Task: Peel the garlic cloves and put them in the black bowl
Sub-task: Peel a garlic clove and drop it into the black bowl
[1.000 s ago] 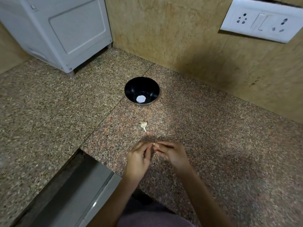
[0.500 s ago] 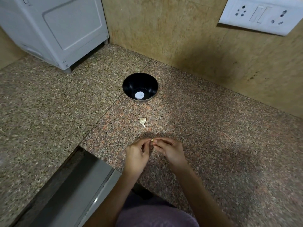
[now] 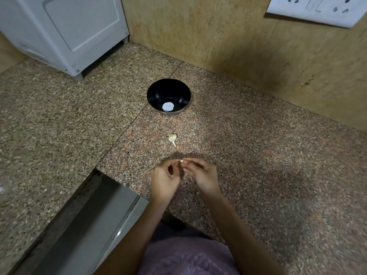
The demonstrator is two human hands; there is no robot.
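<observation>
Readable text: none anywhere in the view.
White sticker [image 3: 168, 106]: on the floor of the black bowl [image 3: 156, 94], toward the counter's far edge; blank, no print that can be made out.
Switch plate [image 3: 309, 10]: on the wall at the far right; only sockets and a rocker, no legible marking.
White appliance [image 3: 69, 26]: at the counter's far-left corner; no brand or number can be read.

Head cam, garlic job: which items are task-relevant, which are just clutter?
Job:
clove, pinched between left hand and right hand
garlic piece lying on the counter
black bowl

Lying about:
white appliance
wall socket plate
</observation>
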